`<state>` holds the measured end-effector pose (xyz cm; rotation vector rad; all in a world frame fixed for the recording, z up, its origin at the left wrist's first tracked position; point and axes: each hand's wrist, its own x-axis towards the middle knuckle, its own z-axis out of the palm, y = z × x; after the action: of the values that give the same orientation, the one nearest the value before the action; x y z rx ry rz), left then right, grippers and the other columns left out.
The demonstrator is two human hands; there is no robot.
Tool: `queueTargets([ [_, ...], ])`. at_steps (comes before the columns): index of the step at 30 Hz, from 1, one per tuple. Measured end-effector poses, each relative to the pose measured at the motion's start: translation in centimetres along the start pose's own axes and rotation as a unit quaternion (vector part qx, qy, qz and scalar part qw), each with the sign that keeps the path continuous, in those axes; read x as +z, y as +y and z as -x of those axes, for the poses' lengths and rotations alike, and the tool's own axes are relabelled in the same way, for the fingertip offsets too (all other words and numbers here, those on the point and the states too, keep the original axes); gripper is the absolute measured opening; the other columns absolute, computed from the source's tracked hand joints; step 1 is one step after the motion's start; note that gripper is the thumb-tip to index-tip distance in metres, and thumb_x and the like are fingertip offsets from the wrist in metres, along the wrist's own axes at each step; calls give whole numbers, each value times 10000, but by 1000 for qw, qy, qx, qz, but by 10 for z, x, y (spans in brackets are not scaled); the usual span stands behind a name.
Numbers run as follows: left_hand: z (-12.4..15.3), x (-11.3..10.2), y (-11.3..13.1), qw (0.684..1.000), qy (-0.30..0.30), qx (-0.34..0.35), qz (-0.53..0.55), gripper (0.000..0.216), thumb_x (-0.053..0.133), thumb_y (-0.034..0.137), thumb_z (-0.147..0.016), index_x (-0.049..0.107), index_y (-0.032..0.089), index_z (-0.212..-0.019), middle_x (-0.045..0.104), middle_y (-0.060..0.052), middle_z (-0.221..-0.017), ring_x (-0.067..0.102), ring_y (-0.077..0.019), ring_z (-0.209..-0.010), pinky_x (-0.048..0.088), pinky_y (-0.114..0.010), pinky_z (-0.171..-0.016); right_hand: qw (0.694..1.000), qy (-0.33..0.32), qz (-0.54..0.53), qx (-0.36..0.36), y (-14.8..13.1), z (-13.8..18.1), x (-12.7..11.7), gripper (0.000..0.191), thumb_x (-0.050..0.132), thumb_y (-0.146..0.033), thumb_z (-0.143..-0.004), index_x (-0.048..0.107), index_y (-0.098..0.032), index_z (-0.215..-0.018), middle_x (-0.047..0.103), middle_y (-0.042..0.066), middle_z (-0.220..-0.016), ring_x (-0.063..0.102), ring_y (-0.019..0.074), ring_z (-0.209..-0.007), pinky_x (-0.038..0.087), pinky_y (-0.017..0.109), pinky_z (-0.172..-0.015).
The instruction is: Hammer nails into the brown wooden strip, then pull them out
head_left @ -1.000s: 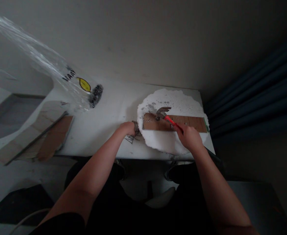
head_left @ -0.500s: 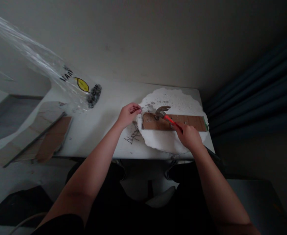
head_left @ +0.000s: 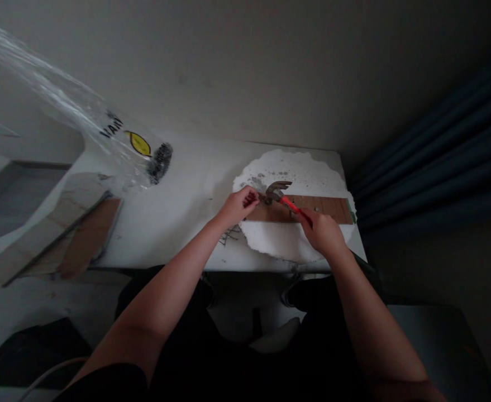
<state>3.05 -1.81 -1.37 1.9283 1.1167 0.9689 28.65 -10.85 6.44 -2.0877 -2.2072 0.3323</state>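
My right hand (head_left: 324,230) is wrapped round the red handle of a claw hammer (head_left: 289,203). The hammer's dark metal head hovers over or rests on the left part of a brown wooden board (head_left: 327,209); I cannot tell which. My left hand (head_left: 242,205) is at the board's left end, fingertips pinched together close to the hammer head. Whatever it pinches is too small to make out. Under the board lies a white, ragged-edged round slab (head_left: 279,240) with grey pitted marks. Thin dark nail-like pieces (head_left: 229,235) lie beside it, partly hidden by my left hand.
All this stands on a white table (head_left: 186,184). Clear printed plastic wrap (head_left: 115,139) hangs over its back left. Brown and grey board pieces (head_left: 90,234) lean across the left end. A dark curtain (head_left: 433,145) hangs at the right, and a wall rises behind.
My left hand has moved right, from the slab's left edge onto the board's left end, and its fingers have drawn in near the hammer head. My right hand and the hammer stay almost still.
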Motion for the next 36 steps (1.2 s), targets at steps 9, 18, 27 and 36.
queueTargets([
  [9, 0, 0, 2, 1000, -3, 0, 3, 140, 605, 276, -873, 564, 209, -989, 698, -19, -898, 663, -127, -777, 545, -276, -744, 1000, 7, 14, -9, 1, 1, 0, 445, 356, -474, -1039, 693, -255, -1228, 767, 109, -986, 707, 262, -830, 455, 321, -716],
  [18, 0, 1, 1, 1000, -8, -5, 12, 158, 613, 285, -868, 568, 206, -998, 702, -35, -920, 671, -145, -797, 541, -299, -758, 1000, 2, 17, -5, 0, 0, 0, 451, 363, -466, -1040, 689, -245, -1259, 763, 115, -1005, 711, 264, -861, 475, 329, -755],
  [27, 0, 2, -3, 1000, -7, 4, 0, 228, 609, 263, -862, 534, 210, -1070, 709, -22, -917, 653, -123, -755, 515, -264, -716, 1000, 2, 18, 2, -2, 1, -3, 440, 367, -468, -1039, 683, -266, -1268, 764, 101, -996, 709, 263, -862, 471, 326, -743],
  [36, 2, 3, -2, 1000, 10, -7, -21, 388, 660, 237, -817, 454, 227, -1146, 720, -9, -889, 660, -131, -734, 505, -271, -706, 998, 60, -14, -14, -17, 7, -18, 486, 326, -478, -1043, 651, -239, -1313, 763, 109, -991, 701, 266, -848, 466, 327, -721],
])
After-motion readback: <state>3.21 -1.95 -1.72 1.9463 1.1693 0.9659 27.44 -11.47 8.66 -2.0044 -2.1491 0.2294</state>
